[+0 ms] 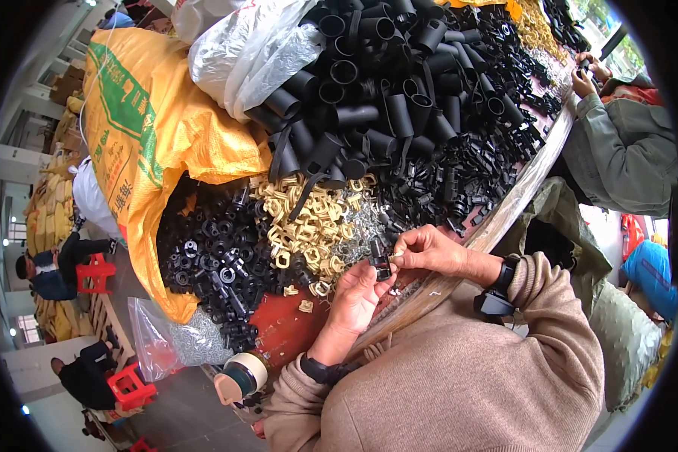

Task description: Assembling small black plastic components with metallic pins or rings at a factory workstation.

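A small black plastic fitting is held upright between the thumb and fingers of my left hand. My right hand is pinched at the fitting's right side. A tiny pale bit shows at its fingertips, too small to name. Just beyond my hands lie a heap of cream plastic clips and a pile of thin shiny metal pieces. Black ringed fittings spread to the left. Small black clip-like parts are heaped to the right.
Large black tubes are piled at the back. A yellow woven sack lies open on the left, near a clear bag of small metal pieces and a round tape-like roll. A plastic-wrapped edge borders the red table. A co-worker's sleeve is at right.
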A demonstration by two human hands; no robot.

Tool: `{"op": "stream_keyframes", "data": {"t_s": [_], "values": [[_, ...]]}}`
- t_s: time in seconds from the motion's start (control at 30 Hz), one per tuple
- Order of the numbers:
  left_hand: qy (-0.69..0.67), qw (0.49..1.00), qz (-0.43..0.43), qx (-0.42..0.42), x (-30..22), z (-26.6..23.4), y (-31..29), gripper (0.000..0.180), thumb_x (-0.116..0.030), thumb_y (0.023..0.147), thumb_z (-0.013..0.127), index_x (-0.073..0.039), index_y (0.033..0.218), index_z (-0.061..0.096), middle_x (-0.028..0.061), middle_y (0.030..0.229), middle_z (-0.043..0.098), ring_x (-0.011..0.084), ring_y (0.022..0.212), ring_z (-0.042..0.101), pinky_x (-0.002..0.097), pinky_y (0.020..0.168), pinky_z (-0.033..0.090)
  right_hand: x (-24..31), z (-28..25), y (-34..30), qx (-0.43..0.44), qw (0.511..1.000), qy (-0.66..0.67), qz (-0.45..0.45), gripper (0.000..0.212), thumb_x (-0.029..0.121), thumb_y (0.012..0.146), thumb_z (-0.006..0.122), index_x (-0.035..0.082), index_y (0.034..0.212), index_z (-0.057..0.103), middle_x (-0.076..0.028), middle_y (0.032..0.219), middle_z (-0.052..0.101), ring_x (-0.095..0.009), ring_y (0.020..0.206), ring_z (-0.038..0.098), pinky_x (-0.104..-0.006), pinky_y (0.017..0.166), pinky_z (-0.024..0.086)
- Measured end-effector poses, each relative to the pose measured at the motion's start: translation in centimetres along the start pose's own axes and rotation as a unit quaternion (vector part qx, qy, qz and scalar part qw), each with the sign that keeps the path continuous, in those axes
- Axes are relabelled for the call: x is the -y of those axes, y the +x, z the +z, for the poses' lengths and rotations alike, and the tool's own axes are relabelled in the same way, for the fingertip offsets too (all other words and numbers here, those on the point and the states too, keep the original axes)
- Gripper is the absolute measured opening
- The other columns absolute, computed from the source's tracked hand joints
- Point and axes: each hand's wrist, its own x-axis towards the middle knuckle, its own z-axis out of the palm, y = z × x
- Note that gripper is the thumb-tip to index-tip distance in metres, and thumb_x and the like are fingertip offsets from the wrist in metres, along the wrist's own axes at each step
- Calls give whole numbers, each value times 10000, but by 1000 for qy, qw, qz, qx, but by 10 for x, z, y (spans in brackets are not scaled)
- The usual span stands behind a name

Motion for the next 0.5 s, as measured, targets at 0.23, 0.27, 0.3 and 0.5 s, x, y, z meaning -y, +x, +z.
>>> {"op": "stream_keyframes", "data": {"t_s": [0.23,0.27,0.3,0.5], "values": [[19,1000,0,-3,4,-3,-4,195,-137,821,531,-30,983,546,67,922,594,158,867,565,278,791,450,10,-1,-5,32,995,-86,44,170,171,804,576,1,825,581,3,743,595,-39,693,510,-199,646,433],[23,1000,-2,-2,2,-2,-3,194,-134,818,535,-31,981,546,68,919,595,160,862,568,269,776,457,10,-4,-4,25,997,-69,22,173,174,808,571,3,829,582,3,747,591,-40,694,508,-199,644,432],[27,1000,-4,0,1,-1,-2,193,-131,815,539,-31,980,547,70,915,596,161,857,571,260,762,464,10,-6,-3,19,999,-51,0,176,178,812,565,4,834,583,4,751,587,-41,695,506,-199,643,431],[40,998,-22,-38,-2,1,-2,214,-130,805,554,-19,988,541,74,916,594,173,833,584,230,700,484,28,-7,-5,-4,996,-50,-80,190,190,826,544,5,839,583,10,756,560,-44,697,496,-204,631,425]]}}
